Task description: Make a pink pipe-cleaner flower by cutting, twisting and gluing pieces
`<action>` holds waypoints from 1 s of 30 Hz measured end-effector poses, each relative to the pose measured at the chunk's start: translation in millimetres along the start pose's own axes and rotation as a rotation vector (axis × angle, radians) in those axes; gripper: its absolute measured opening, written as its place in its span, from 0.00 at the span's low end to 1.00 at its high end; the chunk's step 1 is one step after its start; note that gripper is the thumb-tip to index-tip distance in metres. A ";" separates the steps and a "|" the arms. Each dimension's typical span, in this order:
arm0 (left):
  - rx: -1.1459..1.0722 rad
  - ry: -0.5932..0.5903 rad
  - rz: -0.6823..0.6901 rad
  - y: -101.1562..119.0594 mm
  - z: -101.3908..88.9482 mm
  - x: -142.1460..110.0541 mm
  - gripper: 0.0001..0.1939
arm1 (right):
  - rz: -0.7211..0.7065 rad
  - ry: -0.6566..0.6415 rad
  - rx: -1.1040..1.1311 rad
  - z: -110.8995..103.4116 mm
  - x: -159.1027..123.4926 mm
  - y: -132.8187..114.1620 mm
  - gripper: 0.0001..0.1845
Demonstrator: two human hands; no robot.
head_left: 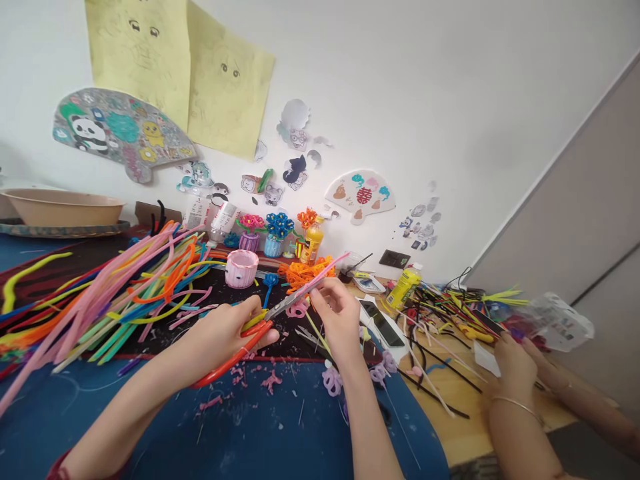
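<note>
My left hand [227, 332] is closed round scissors with red and yellow handles [250, 343]. Their blades [287, 303] point up and right toward a pink pipe cleaner [327, 269]. My right hand [336, 313] pinches that pink pipe cleaner just beyond the blade tips. A small pink curled piece [299, 309] lies under the blades on the black mat [150, 340]. Pink offcuts [270, 381] and lilac looped pieces [331, 380] lie on the blue cloth [250, 433] below my hands.
A big heap of coloured pipe cleaners [115, 293] fills the left. A pink cup [241, 268], flower pots [273, 235], an orange pile [305, 272], a phone [383, 322] and glue bottle [404, 285] stand behind. Another person's hands [515, 370] work at the right among more pipe cleaners.
</note>
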State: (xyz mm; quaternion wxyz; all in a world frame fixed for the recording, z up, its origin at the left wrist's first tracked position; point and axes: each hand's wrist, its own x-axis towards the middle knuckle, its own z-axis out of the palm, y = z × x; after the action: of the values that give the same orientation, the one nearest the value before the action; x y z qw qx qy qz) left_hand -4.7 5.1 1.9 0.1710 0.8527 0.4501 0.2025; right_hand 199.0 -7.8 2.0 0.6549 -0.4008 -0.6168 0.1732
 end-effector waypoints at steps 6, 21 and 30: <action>0.019 -0.007 -0.014 4.5 0.0 -1.2 0.15 | 0.048 0.033 0.054 2.1 0.3 1.9 0.09; 0.070 0.027 -0.086 16.6 8.6 0.0 0.15 | 0.181 0.241 0.295 17.0 -3.7 2.8 0.08; 0.119 0.062 -0.060 15.2 8.2 3.6 0.16 | 0.155 0.233 0.231 15.5 -4.1 2.9 0.11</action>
State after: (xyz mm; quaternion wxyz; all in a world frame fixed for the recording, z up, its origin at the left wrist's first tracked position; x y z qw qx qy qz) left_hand 11.8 -0.9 2.8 0.1118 0.8407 0.4920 0.1965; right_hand 184.3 -4.2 -4.2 0.7484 -0.3867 -0.4798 0.2452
